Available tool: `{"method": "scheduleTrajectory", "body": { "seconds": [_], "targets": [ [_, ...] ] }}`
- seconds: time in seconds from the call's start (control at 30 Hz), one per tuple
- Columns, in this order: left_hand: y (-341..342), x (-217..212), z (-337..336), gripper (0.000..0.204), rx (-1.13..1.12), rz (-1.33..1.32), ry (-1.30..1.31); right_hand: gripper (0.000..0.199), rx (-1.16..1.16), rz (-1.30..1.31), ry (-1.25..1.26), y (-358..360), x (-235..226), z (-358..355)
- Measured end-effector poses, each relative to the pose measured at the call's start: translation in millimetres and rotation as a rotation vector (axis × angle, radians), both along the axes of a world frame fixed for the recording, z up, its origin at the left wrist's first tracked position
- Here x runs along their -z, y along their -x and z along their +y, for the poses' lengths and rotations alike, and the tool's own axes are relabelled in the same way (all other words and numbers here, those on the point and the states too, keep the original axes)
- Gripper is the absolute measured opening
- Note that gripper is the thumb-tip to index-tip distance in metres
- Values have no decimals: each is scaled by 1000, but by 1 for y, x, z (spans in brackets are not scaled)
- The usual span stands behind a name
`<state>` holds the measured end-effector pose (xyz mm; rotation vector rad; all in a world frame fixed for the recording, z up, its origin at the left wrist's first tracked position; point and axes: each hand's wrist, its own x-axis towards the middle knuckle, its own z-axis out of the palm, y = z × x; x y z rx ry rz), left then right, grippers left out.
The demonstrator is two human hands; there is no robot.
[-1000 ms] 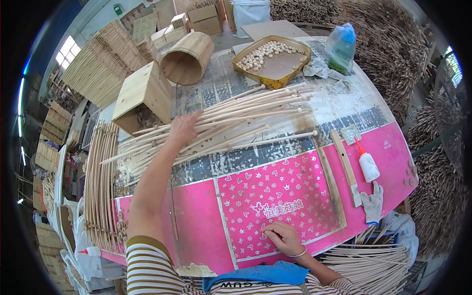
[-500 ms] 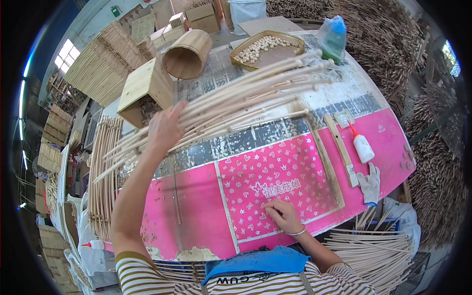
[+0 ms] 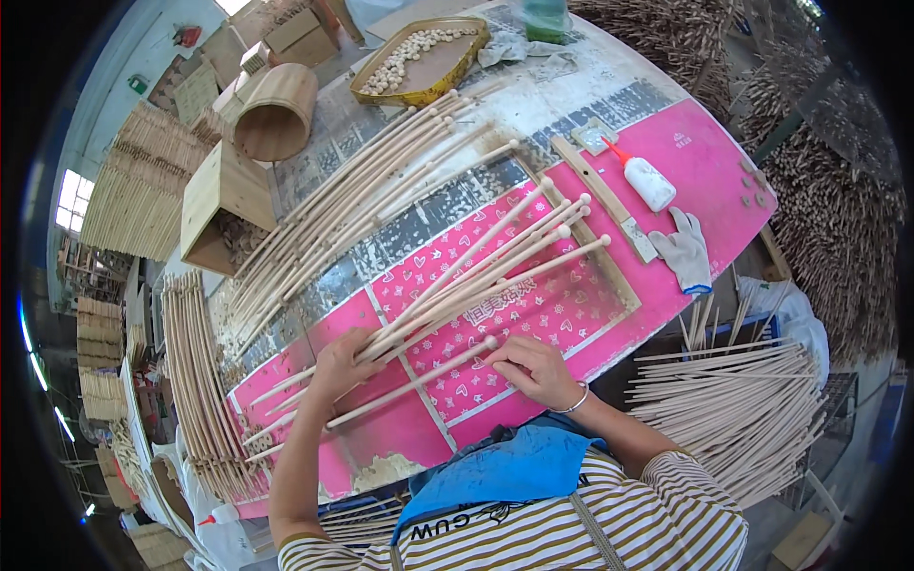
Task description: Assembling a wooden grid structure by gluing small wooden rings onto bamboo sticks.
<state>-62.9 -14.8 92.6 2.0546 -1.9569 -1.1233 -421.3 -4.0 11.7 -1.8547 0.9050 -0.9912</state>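
My left hand (image 3: 345, 364) is closed around a fanned bundle of pale wooden sticks (image 3: 476, 276) with ball-shaped ends, held slantwise over the pink printed mat (image 3: 457, 407). The ball ends point to the far right. Below the bundle, one separate ball-ended wooden stick (image 3: 409, 384) slopes across the mat, with its left end by my left wrist. At its ball, the curled fingers of my right hand (image 3: 535, 371) seem to pinch the tip; their exact contact is partly hidden. More ball-ended sticks (image 3: 352, 205) lie behind on the worn dark strip of the table.
A yellow-rimmed tray (image 3: 419, 98) of wooden balls, a wooden bucket (image 3: 303, 95) and a wooden box (image 3: 224, 190) stand farther back. At right are a wooden bar (image 3: 598, 193), glue bottle (image 3: 650, 184) and white glove (image 3: 685, 252). Stick piles (image 3: 733, 409) flank the table.
My left hand has come nearer with some sticks, and others now lie at the back of the table. My right hand has moved to a stick's ball end. The view has shifted.
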Motion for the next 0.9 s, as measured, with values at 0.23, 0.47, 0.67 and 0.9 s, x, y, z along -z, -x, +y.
{"method": "scheduleTrajectory", "body": {
  "seconds": [0.23,0.47,0.67,0.9],
  "targets": [
    [-41,13,-32,51,92,-18,119,18,-38,108,275,-10,-8,-16],
    [-68,36,-48,45,-32,184,33,48,-177,262,398,-48,-14,-44],
    [-83,59,-57,45,-99,252,63,43,-153,381,377,-63,13,-64],
    [-57,31,-62,43,-107,-43,115,24,-185,445,464,-57,2,-83]
  ]
}}
